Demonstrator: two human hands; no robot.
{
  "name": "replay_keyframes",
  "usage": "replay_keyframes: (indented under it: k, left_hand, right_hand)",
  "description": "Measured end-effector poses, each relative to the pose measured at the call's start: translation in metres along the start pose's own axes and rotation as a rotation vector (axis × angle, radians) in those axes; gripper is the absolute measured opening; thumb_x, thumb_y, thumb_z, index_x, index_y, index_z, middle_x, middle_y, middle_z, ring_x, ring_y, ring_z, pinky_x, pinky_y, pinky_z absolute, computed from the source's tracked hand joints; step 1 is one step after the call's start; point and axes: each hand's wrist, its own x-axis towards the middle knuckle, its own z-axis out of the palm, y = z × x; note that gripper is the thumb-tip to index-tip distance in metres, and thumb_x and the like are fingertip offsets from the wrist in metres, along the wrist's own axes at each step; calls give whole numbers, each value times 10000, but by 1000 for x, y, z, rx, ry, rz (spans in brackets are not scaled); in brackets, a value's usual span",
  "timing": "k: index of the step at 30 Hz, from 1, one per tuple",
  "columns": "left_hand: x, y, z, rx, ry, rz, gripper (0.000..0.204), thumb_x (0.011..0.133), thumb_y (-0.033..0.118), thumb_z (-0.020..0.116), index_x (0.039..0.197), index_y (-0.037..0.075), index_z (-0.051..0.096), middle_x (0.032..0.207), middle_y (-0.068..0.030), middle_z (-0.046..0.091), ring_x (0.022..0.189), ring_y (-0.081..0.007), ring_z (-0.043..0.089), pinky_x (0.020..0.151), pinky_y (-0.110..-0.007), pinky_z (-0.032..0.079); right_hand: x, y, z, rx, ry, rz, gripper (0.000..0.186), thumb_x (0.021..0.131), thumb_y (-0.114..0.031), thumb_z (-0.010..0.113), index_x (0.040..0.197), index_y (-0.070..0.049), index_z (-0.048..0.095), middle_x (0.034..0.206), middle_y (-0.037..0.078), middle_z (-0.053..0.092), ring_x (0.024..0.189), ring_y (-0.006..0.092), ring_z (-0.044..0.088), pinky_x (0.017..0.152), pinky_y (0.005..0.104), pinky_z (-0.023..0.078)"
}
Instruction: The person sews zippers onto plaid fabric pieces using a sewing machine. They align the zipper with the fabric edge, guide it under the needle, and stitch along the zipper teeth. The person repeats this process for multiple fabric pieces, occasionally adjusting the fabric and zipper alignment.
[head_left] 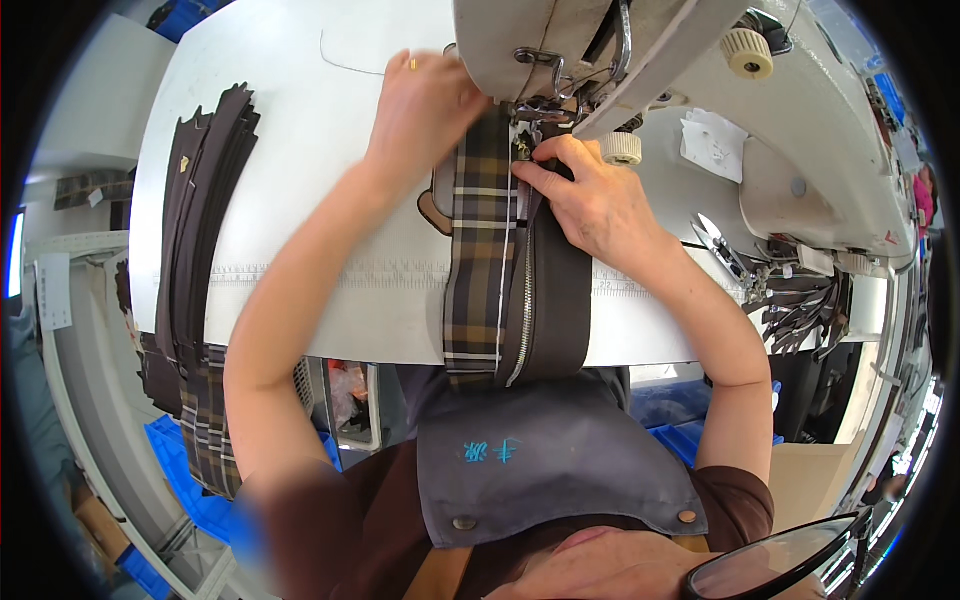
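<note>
A plaid fabric strip [482, 260] in brown, grey and white runs lengthwise under the sewing machine [535, 60]. Along its right side lies a dark fabric strip [560, 270] with a silver-toothed zipper [527, 300]; both hang past the table's front edge. My right hand [595, 195] is closed just in front of the presser foot [540, 112], thumb and forefinger pinching the zipper's upper part beside a small metal piece. My left hand [425, 110] is at the left of the machine head, above the plaid strip's far end. Motion smears its fingers, so its grip is unclear.
Dark fabric strips [205, 210] are stacked on the left of the white table [300, 240]. Thread snips [720, 245] lie at the right near a bunch of dark strips [805, 310]. Below the table's left edge are blue bins [195, 490].
</note>
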Motion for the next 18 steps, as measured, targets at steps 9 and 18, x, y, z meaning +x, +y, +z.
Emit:
replay_keyframes:
  k: [9,18]
  left_hand:
    - [-45,48,-13,116,-152,85,295,831,234,647,1098,110,660,1193,15,619,1086,-152,559,1060,-560,199]
    - [-47,43,-12,166,-112,177,252,807,225,665,1029,107,657,1159,31,620,1030,-134,559,1017,-578,258]
  right_hand:
    - [1,-3,3,-1,43,3,244,702,-20,635,945,-42,647,973,71,577,832,258,579,700,342,491]
    - [-11,-2,6,205,178,200,269,756,-25,662,1020,-55,619,998,87,591,806,282,602,677,359,513]
